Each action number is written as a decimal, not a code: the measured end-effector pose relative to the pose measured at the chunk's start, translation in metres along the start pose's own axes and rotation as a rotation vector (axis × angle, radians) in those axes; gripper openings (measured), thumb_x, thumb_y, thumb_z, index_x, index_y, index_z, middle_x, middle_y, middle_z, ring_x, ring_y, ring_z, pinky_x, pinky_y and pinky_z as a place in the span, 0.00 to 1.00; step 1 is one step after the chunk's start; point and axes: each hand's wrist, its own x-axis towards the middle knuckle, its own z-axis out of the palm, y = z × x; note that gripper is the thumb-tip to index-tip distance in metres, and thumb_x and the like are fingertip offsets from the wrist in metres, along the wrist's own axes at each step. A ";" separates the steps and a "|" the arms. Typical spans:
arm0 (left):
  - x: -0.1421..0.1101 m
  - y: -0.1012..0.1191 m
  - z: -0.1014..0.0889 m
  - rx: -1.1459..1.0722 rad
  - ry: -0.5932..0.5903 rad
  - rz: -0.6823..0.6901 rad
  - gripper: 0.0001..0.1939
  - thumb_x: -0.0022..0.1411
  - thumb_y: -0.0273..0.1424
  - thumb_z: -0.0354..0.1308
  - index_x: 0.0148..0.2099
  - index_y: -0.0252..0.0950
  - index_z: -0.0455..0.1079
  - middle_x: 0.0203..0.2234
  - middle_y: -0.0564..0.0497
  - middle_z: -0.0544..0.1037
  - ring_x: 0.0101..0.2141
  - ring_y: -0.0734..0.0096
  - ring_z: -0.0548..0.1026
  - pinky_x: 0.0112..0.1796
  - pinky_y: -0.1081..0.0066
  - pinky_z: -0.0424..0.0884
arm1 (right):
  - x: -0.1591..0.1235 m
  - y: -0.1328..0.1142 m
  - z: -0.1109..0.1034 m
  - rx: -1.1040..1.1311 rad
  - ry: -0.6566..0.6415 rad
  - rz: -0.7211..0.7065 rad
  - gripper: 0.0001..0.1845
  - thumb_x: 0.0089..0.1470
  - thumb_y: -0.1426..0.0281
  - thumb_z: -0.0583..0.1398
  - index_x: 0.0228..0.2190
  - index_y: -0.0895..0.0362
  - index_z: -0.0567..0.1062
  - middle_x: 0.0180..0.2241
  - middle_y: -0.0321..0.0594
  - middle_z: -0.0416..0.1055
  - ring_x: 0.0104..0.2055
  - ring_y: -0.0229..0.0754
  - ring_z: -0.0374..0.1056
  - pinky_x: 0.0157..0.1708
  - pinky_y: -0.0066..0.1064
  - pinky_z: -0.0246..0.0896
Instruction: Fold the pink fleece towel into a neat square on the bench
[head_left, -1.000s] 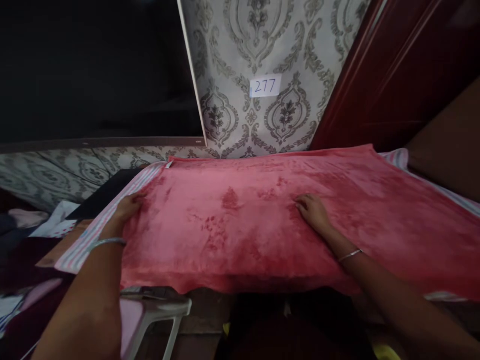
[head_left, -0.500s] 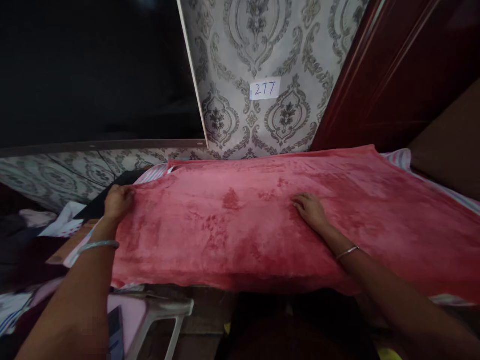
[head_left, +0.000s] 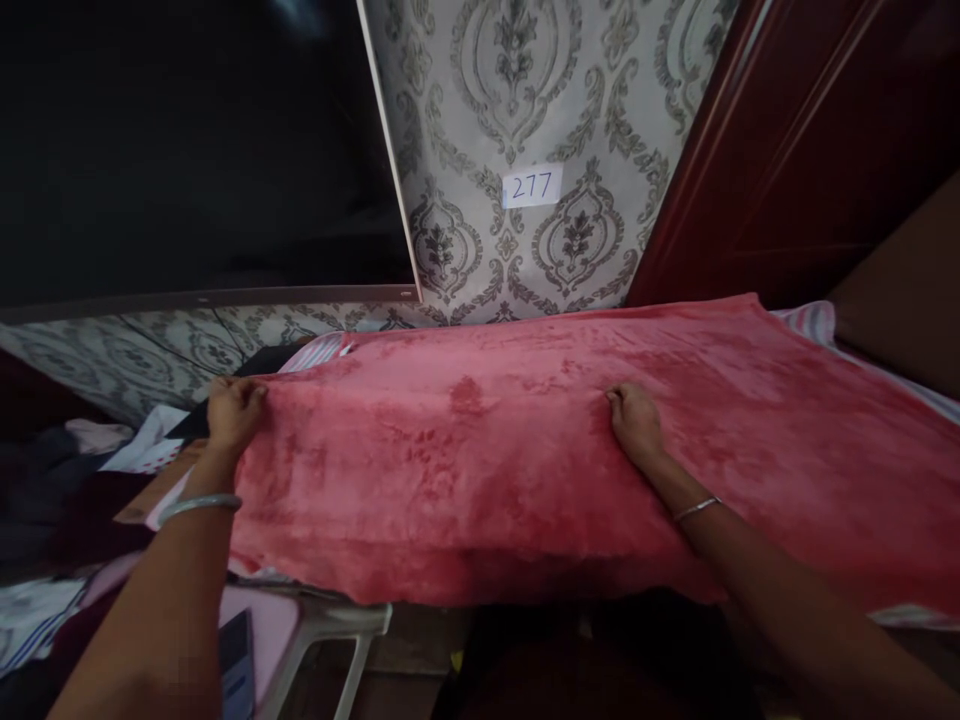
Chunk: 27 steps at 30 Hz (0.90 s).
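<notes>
A pinkish-red plush blanket [head_left: 525,470] lies spread over a long surface, its near edge hanging toward me. At its left edge, my left hand [head_left: 235,412] is closed, pinching the cloth between thumb and fingers. Farther right, my right hand [head_left: 636,422] pinches the blanket's top, with the fabric pulled into a slight ridge between both hands. A striped cloth [head_left: 319,350] shows from under the blanket at the back left, and more striped fabric [head_left: 814,322] peeks out at the back right.
A large dark television screen [head_left: 202,150] stands at the back left, before a patterned wall with a paper label [head_left: 532,186] reading 277. Clothes [head_left: 142,440] are heaped at left. Below are a pink stool seat [head_left: 274,625] with a phone [head_left: 237,660]. A dark red door [head_left: 810,150] stands right.
My right hand has shifted slightly right, and its fingers have closed tighter on the blanket. The blanket's near edge sags a little lower. My left hand keeps its hold at the left edge.
</notes>
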 end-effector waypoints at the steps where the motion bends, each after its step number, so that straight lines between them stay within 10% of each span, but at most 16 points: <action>1: -0.001 0.003 -0.001 -0.022 0.006 -0.017 0.08 0.58 0.33 0.51 0.31 0.36 0.68 0.37 0.41 0.71 0.47 0.54 0.69 0.51 0.58 0.69 | 0.004 0.000 -0.002 0.005 0.005 -0.005 0.10 0.58 0.67 0.51 0.30 0.53 0.70 0.32 0.48 0.74 0.37 0.51 0.68 0.40 0.41 0.64; 4: -0.007 0.015 -0.005 -0.148 0.001 -0.101 0.05 0.56 0.31 0.52 0.31 0.36 0.67 0.46 0.38 0.73 0.52 0.55 0.70 0.55 0.58 0.67 | 0.017 0.001 -0.010 0.022 -0.005 -0.022 0.08 0.57 0.68 0.51 0.30 0.53 0.70 0.33 0.48 0.74 0.38 0.51 0.68 0.41 0.41 0.65; 14: -0.008 0.027 -0.017 -0.232 0.070 -0.213 0.05 0.57 0.31 0.50 0.32 0.37 0.66 0.28 0.50 0.71 0.37 0.61 0.72 0.47 0.60 0.71 | 0.046 -0.007 -0.020 -0.093 -0.075 -0.100 0.13 0.60 0.70 0.50 0.36 0.56 0.74 0.37 0.50 0.76 0.41 0.52 0.72 0.42 0.41 0.67; 27: -0.025 0.031 -0.054 -0.031 0.222 -0.090 0.08 0.60 0.32 0.47 0.35 0.37 0.66 0.33 0.44 0.70 0.43 0.55 0.70 0.49 0.57 0.69 | 0.040 0.003 -0.040 -0.178 0.015 -0.238 0.19 0.63 0.69 0.49 0.44 0.57 0.78 0.40 0.49 0.80 0.39 0.50 0.76 0.38 0.39 0.69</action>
